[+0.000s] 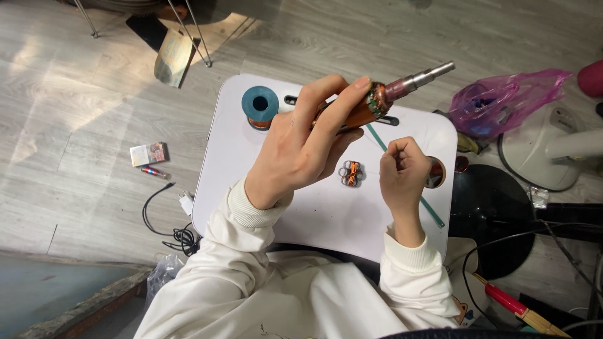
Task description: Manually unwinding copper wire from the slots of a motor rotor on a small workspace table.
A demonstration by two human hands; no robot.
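1. Cream-white sleeves [251, 282] fill the lower edge of the view, both arms reaching up over a white lap tray [326, 220] with rounded corners.
2. The left hand [301, 150] is wrapped around a motor rotor [370, 103], its fingers closed on the copper-wound body; the index finger lies along the top of it.
3. The rotor is held tilted above the tray, its steel shaft pointing up and to the right, past the tray's far edge.
4. The right hand [402, 172] hovers just beside it, below and to the right, fingers curled in with thumb and forefinger pinched together; what they pinch is too fine to tell.
5. A small coil of copper wire with pale rings [352, 173] lies on the tray between the two hands.
6. A blue spool [260, 107] of copper wire stands in the tray's far left corner.
7. A thin green strip [433, 210] lies slantwise on the tray and passes under the right hand.
8. A purple plastic bag [502, 97] lies on the grey wooden floor to the right, near a white fan base [540, 150].
9. A white charger and black cable [176, 220] lie on the floor to the left.
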